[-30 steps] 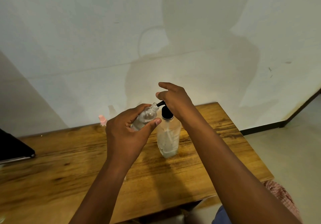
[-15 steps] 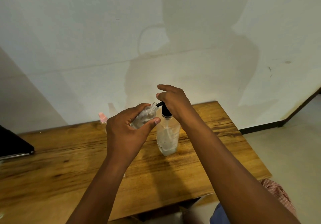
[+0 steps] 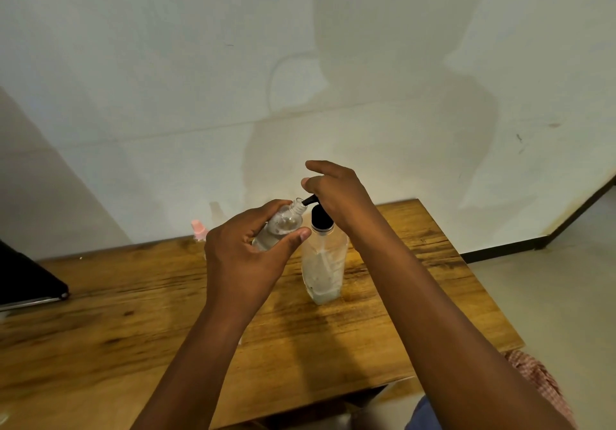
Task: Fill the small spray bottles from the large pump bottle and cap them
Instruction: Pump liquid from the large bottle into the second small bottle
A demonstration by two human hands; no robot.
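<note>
So from my headcam feed: the brown wooden table [image 3: 383, 339] has a streaky grain, and its back edge sits flush against the plain off-white wall [image 3: 166, 62]. The right edge falls away to pale floor [image 3: 566, 296], with a dark skirting strip [image 3: 500, 252] along the wall base, so that side is where I see free room. The near edge cuts across the bottom of the view, with a bit of pink checked cloth [image 3: 540, 383] past its right corner.

The tall clear plastic pump bottle with the black pump head [image 3: 322, 263] stands upright near the back of the table, right of centre. It looks cloudy inside, with a dip tube running down it and only a little liquid pooled at the base.

My left hand [image 3: 246, 263] grips the small clear plastic spray bottle [image 3: 281, 228], fingers and thumb wrapped around its rounded body. It's uncapped and tilted, with its open threaded neck up against the tip of the black nozzle. My right hand [image 3: 336, 189] sits on top of the pump head, fingers curled over it except the forefinger, which sticks out straight. Whether it's actually clasping the pump or just resting on it, I can't tell.

Behind my left hand there's a small pink cap-shaped thing [image 3: 199, 229] by the back edge, mostly hidden. Over at the left edge lies a flat black slab with a silvery rim [image 3: 30, 283], well apart from the bottles, with bare wood between.
</note>
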